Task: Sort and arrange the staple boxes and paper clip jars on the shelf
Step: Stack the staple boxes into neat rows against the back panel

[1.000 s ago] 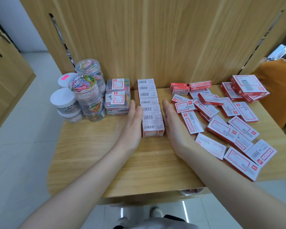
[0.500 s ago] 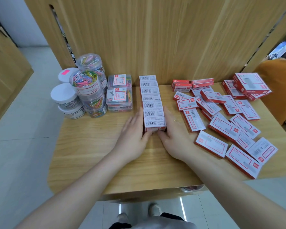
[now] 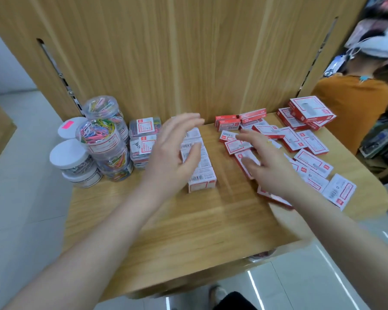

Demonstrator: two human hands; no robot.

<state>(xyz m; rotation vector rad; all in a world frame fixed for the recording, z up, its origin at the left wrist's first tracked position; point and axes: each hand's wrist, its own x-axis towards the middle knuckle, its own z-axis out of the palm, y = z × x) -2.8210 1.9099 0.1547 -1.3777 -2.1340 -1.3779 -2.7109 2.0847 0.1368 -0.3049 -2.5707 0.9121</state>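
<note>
A neat row of red-and-white staple boxes (image 3: 202, 179) runs from the shelf's middle toward the back panel. My left hand (image 3: 173, 153) hovers open over the row's left side, fingers spread, hiding part of it. My right hand (image 3: 264, 162) is open above the scattered staple boxes (image 3: 311, 162) on the right, holding nothing. Round jars of coloured paper clips (image 3: 103, 139) stand stacked at the back left, with white-lidded jars (image 3: 70, 157) beside them. Square clear clip boxes (image 3: 143, 135) are stacked between the jars and the row.
The wooden shelf (image 3: 188, 224) has a rounded front edge and an upright wooden back panel (image 3: 188, 52). A larger red box (image 3: 309, 109) tops a pile at the back right. A person in an orange shirt (image 3: 354, 99) sits beyond the right edge. Tiled floor lies left.
Both hands have lifted off the row of boxes. The left hand rose over the row; the right hand swung right over the scattered boxes. The view shifted right.
</note>
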